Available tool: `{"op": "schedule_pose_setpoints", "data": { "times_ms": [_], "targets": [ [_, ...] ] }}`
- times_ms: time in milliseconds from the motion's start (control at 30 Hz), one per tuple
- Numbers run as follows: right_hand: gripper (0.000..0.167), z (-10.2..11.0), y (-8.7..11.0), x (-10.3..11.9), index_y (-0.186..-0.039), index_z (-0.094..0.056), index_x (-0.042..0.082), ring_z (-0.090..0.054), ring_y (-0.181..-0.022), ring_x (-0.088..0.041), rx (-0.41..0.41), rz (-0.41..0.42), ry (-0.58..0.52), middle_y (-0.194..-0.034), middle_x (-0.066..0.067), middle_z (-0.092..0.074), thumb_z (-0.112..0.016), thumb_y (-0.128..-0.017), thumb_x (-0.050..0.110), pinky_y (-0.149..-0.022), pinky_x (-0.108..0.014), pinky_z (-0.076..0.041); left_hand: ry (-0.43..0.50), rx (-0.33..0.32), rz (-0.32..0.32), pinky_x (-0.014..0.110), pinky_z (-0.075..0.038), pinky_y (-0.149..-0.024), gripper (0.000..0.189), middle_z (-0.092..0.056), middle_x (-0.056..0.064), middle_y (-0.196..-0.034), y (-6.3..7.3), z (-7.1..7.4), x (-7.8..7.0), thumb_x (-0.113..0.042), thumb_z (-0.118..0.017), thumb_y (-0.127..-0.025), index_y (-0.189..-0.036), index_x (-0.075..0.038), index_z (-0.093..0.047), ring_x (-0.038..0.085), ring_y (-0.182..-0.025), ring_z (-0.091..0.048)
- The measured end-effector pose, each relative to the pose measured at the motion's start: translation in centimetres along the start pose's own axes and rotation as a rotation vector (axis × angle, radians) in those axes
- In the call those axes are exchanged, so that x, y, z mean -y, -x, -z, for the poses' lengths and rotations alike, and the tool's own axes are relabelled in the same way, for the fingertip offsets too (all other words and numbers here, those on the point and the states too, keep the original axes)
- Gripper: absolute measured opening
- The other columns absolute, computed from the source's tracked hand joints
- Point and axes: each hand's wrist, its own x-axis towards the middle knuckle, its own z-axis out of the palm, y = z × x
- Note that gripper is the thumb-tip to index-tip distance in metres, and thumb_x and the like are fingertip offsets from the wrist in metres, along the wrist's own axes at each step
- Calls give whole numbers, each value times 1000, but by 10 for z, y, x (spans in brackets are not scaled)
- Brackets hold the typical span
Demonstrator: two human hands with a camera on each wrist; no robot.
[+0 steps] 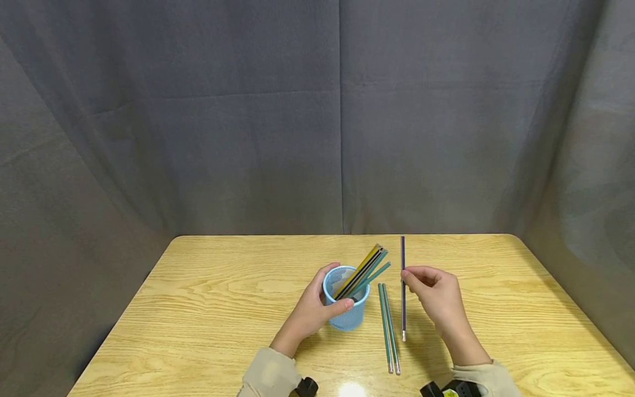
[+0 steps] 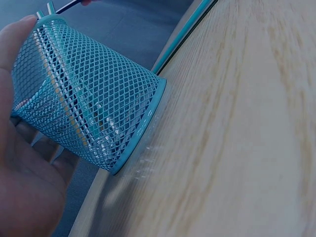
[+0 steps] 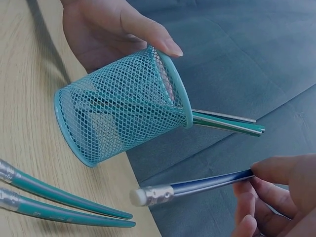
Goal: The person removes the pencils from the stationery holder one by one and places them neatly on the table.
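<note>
A light blue mesh pencil cup (image 1: 347, 317) stands on the table, gripped around its side by my left hand (image 1: 312, 309), thumb at the rim. Several pencils (image 1: 362, 273), yellow, dark and green, lean out of it toward the right. My right hand (image 1: 439, 295) pinches a dark purple-blue pencil (image 1: 403, 309) between thumb and fingertips, to the right of the cup. That pencil's white eraser (image 3: 138, 197) points toward the wearer. Between the cup and the right hand, two green pencils (image 1: 387, 331) lie side by side on the wood.
The light wooden table (image 1: 223, 309) has rounded far corners. A grey cloth curtain (image 1: 258, 138) hangs behind it and along both sides. Dark wrist devices (image 1: 458, 389) sit on the sleeves.
</note>
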Motion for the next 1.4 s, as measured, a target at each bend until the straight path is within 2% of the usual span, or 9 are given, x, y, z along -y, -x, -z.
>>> {"op": "schedule_pose_setpoints", "data": {
  "times_ms": [400,700,933,1200,1400],
  "targets": [
    [30,0,-2,-6,-113,-71,-2,-60,-83,-16,45,-35,23,-94,-6,-69,-67,-96,23,-73,-28,-50,26,13,-11,46,-39,-104,76,-50,5,-138,0,0,0,-36,-76,-87,-150,-35,-33,17,-123,-50],
    [30,0,-3,-8,-112,-71,-3,-62,-84,-22,65,-25,41,-96,-8,-70,-68,-95,23,-72,-30,-51,26,13,-12,47,-39,-104,76,-50,6,-139,0,0,-1,-36,-76,-88,-150,-35,-33,17,-124,-50],
    [31,-1,-2,-10,-112,-71,-4,-60,-81,-20,84,-43,49,-96,-7,-70,-68,-96,23,-70,-32,-50,21,12,-11,46,-38,-105,76,-50,4,-139,1,0,-1,-35,-76,-87,-150,-35,-33,17,-124,-49],
    [29,-2,-2,-14,-112,-71,-4,-62,-88,-27,107,-51,68,-98,-8,-70,-67,-96,20,-73,-35,-53,21,10,-2,47,-39,-104,76,-50,4,-138,1,0,0,-36,-76,-87,-149,-35,-34,17,-123,-49],
    [28,-2,-3,-16,-110,-71,-4,-62,-86,-27,114,-49,66,-96,-8,-69,-68,-95,19,-73,-36,-52,11,9,-12,46,-38,-104,77,-51,4,-138,0,0,-2,-36,-77,-87,-150,-33,-33,16,-124,-50]
  ]
}}
